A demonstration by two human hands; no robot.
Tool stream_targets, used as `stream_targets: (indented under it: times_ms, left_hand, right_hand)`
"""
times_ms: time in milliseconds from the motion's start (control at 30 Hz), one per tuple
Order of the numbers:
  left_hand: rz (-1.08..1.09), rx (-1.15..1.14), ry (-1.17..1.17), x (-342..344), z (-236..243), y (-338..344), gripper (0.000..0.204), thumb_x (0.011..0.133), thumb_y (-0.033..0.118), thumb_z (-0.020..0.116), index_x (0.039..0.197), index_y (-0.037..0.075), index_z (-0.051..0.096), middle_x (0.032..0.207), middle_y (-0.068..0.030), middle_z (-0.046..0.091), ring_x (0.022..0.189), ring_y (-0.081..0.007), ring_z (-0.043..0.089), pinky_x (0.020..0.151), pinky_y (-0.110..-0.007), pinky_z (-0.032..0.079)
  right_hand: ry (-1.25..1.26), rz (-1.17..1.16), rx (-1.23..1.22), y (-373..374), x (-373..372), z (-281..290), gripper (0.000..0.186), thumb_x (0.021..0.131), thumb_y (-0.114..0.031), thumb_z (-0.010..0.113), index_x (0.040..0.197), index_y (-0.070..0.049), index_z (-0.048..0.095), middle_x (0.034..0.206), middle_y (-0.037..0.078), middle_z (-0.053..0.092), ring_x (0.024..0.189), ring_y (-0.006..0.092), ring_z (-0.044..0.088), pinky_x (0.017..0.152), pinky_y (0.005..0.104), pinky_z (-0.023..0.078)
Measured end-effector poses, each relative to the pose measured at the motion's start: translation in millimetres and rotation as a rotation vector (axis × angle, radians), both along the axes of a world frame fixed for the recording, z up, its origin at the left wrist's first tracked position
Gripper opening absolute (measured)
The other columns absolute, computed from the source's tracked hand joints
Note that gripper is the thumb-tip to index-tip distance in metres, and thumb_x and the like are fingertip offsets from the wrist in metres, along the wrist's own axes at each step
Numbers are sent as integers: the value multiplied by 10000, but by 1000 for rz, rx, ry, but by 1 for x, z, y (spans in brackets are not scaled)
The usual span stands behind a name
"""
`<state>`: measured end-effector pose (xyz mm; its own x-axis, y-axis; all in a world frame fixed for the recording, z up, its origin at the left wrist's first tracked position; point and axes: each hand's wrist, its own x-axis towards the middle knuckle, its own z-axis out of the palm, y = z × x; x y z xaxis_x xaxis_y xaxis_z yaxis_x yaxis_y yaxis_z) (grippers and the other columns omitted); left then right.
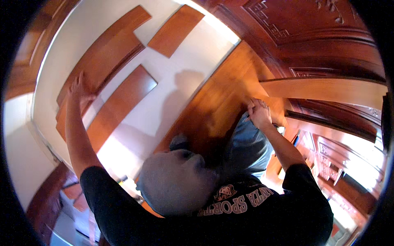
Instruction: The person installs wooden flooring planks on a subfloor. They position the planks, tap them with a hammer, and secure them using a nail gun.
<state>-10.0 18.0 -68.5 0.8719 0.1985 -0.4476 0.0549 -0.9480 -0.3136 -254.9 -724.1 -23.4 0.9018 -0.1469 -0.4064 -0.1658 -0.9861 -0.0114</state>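
My left hand (79,88) reaches up to a long curved wooden panel (102,53) on the white wall. Its fingers are spread and lie against the panel's face near the lower left end. Just below that panel is a second wooden board (123,102), apart from the hand. My right hand (259,112) is low on the right, above my bent knee in blue jeans (248,147) and close to a brown wooden surface (221,90). Its fingers are curled together; whatever they may hold is too small or hidden to make out.
A shorter wooden board (176,30) is higher on the white wall (180,61). Carved dark red wooden furniture (312,37) stands along the right, with a lighter wooden rail (328,91) jutting across. A dark wooden curved edge (47,197) is at lower left.
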Motion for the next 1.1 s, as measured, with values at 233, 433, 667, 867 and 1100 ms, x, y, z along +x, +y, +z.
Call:
stream_targets:
  times_ms: [233, 433, 667, 867, 1100]
  left_hand:
    - [-189, -162, -147, -23, 19, -31, 1253, 662, 490, 867, 1662, 269, 146, 1568, -241, 372, 1476, -421, 330, 1205, -629, 243]
    - [-336, -560, -301, -84, 67, -244, 1200, 628, 524, 892, 1632, 247, 295, 1336, -333, 476, 1243, -476, 478, 1090, -584, 372]
    - [-265, -560, -168, -75, -8, -411, 1162, 661, 778, 782, 1603, 254, 346, 1233, -328, 518, 1118, -494, 551, 919, -607, 472]
    - [-252, -519, -203, -62, -35, -471, 1104, 684, 791, 752, 1570, 252, 375, 1247, -321, 517, 1133, -511, 546, 914, -650, 460]
    - [-249, -562, -340, -64, -59, -479, 931, 771, 782, 679, 1485, 209, 509, 1369, -236, 550, 1224, -468, 526, 991, -628, 432]
  right_hand:
    - [23, -44, 31, -29, 16, -12, 423, 943, -242, 589, 1337, -92, 621, 1300, 171, 649, 1212, 370, 597, 1065, 481, 461]
    - [91, 24, -42, -45, 7, -20, 401, 937, -272, 570, 1303, -137, 661, 1322, 120, 651, 1238, 321, 579, 1068, 468, 456]
    - [52, -14, 58, -46, -1, -7, 393, 937, -294, 545, 1262, -109, 666, 1269, 115, 658, 1227, 311, 584, 1070, 471, 457]
    - [-40, -5, 176, -73, -9, -19, 342, 929, -254, 563, 1210, -122, 708, 1285, 118, 659, 1241, 317, 581, 1082, 450, 456]
    - [-109, -46, 270, -85, -12, -15, 268, 902, -134, 590, 1130, -78, 718, 1239, 148, 674, 1214, 364, 593, 1084, 444, 470]
